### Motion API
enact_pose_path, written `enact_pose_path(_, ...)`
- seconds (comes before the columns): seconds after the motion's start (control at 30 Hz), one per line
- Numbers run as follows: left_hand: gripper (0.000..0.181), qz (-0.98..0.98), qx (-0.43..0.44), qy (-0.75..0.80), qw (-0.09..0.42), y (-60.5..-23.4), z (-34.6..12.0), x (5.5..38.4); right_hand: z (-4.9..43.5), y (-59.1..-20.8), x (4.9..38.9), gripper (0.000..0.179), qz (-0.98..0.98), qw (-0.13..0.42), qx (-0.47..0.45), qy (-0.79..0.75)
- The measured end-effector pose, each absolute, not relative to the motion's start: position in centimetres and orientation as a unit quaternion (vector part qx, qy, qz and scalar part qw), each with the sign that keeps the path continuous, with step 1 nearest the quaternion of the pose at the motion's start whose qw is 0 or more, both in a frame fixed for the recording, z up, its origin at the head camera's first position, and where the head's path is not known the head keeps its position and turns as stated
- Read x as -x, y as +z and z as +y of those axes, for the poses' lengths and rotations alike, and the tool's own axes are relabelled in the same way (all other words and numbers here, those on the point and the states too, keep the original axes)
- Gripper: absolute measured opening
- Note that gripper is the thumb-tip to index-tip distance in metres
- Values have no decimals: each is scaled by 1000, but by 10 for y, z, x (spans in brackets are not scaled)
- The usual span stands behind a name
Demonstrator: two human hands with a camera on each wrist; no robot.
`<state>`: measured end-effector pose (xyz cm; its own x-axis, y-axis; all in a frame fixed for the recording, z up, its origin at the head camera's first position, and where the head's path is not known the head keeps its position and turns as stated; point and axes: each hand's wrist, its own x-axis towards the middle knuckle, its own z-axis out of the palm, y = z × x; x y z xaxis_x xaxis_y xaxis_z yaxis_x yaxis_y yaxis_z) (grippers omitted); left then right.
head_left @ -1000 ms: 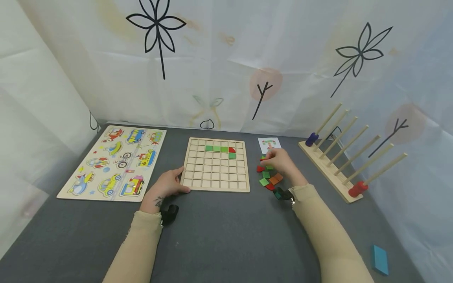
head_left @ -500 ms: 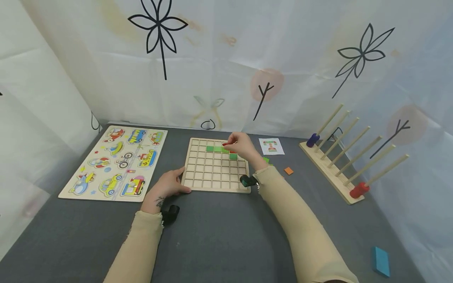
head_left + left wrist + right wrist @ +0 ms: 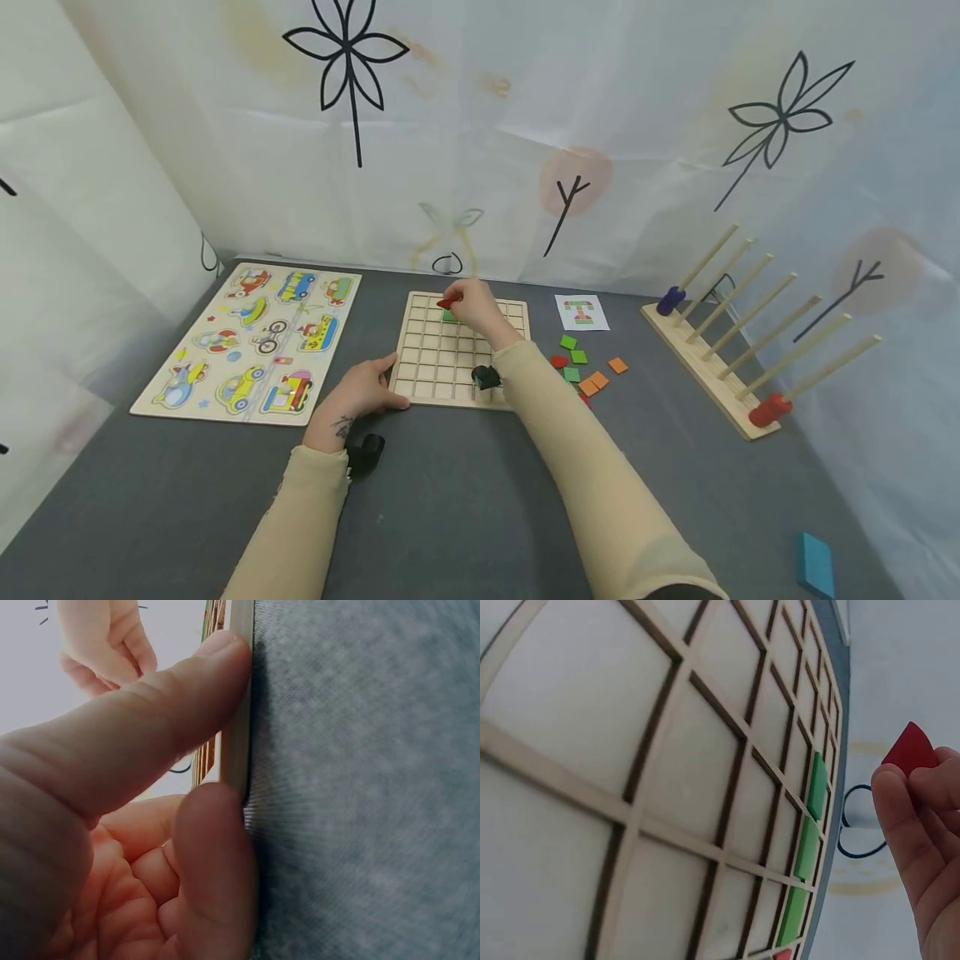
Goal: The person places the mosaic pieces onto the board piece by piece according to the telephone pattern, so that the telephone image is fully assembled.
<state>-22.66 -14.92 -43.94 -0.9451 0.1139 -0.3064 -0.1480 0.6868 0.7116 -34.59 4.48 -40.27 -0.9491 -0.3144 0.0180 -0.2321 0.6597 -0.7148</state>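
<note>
My right hand (image 3: 480, 312) pinches a red quarter-round tile (image 3: 913, 748) between thumb and fingertips, above the far-left part of the wooden grid board (image 3: 432, 365). My left hand (image 3: 356, 397) holds the board's near-left corner, its thumb at the near edge and a finger against the side. In the right wrist view a row of green tiles (image 3: 806, 849) sits in the board's cells, with part of a red tile (image 3: 783, 954) at the row's end. From the head, the right hand hides most of that row.
Right of the board lie several loose green, red and orange tiles (image 3: 588, 384) below a pattern card (image 3: 582, 312). Further right stands a peg rack (image 3: 705, 367). A vehicle puzzle board (image 3: 251, 342) lies at left, a blue block (image 3: 815, 565) near right.
My right hand has moved left from the loose tiles to over the board, carrying the red tile. The left hand keeps its place at the corner. The loose tiles have come into view.
</note>
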Motion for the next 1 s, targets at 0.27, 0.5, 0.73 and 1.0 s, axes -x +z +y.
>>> enact_pose_path(0.27, 91, 903, 5, 397, 163, -438, -147, 225, 33, -405, 346, 25, 941, 37, 152, -298)
enact_pose_path(0.5, 91, 905, 2, 394, 162, -438, -147, 226, 26, -408, 348, 23, 961, 26, 158, -227)
enact_pose_path(0.73, 92, 903, 4, 397, 165, -438, -148, 227, 18, -410, 351, 28, 967, 34, 168, -187)
enact_pose_path(1.0, 91, 902, 8, 398, 167, -438, -148, 227, 14, -411, 352, 30, 974, 34, 164, -151)
